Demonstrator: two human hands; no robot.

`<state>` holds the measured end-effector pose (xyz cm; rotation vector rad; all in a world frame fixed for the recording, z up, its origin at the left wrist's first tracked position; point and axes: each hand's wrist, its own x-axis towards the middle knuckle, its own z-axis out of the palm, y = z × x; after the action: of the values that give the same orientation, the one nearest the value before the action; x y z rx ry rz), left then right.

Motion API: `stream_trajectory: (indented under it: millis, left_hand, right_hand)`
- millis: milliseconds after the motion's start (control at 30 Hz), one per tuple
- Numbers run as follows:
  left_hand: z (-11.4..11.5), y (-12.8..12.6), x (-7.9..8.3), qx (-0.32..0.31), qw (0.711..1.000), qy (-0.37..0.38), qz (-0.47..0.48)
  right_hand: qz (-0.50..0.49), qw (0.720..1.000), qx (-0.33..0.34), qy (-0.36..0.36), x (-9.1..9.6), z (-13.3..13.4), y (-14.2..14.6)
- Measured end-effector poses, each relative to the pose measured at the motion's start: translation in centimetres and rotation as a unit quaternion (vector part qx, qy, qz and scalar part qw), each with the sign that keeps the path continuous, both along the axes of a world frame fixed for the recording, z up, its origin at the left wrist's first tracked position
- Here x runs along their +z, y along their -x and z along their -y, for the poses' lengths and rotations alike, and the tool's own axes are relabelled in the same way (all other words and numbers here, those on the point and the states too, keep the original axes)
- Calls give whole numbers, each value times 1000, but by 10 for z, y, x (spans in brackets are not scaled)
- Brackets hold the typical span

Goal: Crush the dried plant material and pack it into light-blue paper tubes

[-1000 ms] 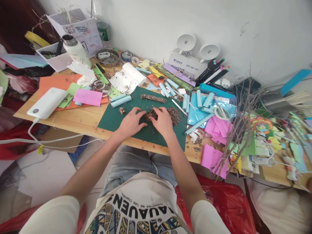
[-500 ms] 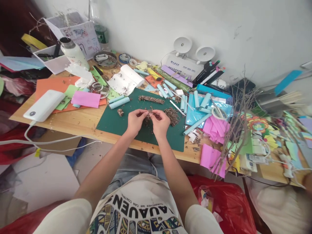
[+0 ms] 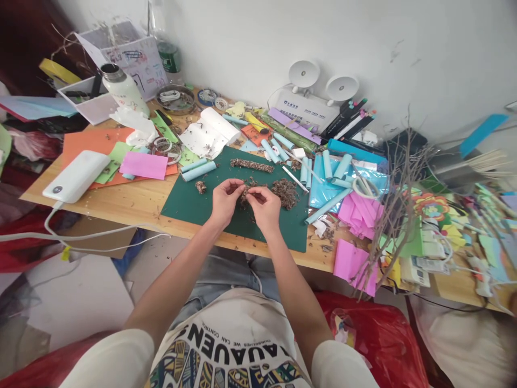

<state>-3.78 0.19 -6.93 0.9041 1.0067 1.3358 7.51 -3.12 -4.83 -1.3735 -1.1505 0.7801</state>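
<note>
My left hand (image 3: 223, 201) and my right hand (image 3: 264, 207) meet over the green cutting mat (image 3: 189, 202), fingers pinched together on a small clump of brown bark bits (image 3: 244, 193) held between them. A bigger heap of the same brown bits (image 3: 285, 192) lies on the mat just right of my right hand. A bark-covered stick (image 3: 251, 165) rests farther back on the mat, and one small brown lump (image 3: 200, 186) sits left of my left hand.
Light-blue paper rolls (image 3: 332, 168) and pink paper sheets (image 3: 357, 211) crowd the right of the mat, with dry twigs (image 3: 398, 188) beyond. To the left lie a white power bank (image 3: 76, 175), a pink sheet (image 3: 144, 164), orange paper and a white bottle (image 3: 122, 89).
One second ago both hands pressed flat on the brown heap on the mat. They have since lifted slightly and closed into pinches on a clump between them.
</note>
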Motion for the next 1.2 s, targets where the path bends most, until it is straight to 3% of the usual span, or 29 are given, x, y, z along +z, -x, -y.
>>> stream_trajectory:
  millis: [133, 267, 400, 533, 700, 800, 867, 967, 1067, 1200]
  left_hand:
    - [1, -2, 2, 13, 1000, -16, 3]
    - [0, -3, 1, 22, 1000, 8, -3]
    - [-2, 5, 1, -13, 987, -44, -152]
    - [-6, 27, 10, -77, 907, -160, -382]
    - [2, 55, 19, -137, 799, -285, -512]
    - [14, 56, 15, -180, 727, -297, -592]
    - [19, 47, 9, -195, 702, -285, -623]
    - [18, 21, -1, -195, 703, -275, -627]
    - [8, -12, -9, -173, 724, -262, -614]
    - [-1, -54, -7, -134, 790, -226, -553]
  right_hand:
    - [6, 999, -39, -10, -1, 1, 5]
    - [45, 999, -17, -8, -1, 4, 9]
    - [123, 992, -29, -30, -2, 6, -1]
    - [232, 972, 2, -24, -4, 12, -17]
    - [285, 958, -4, -18, -1, 19, -37]
    - [261, 964, -50, -22, 5, 20, -58]
    - [254, 962, -103, -18, 8, 19, -73]
    - [253, 954, -159, 13, 9, 14, -95]
    - [259, 952, -160, 42, 4, 5, -111]
    - [277, 949, -127, 81, -5, -8, -123]
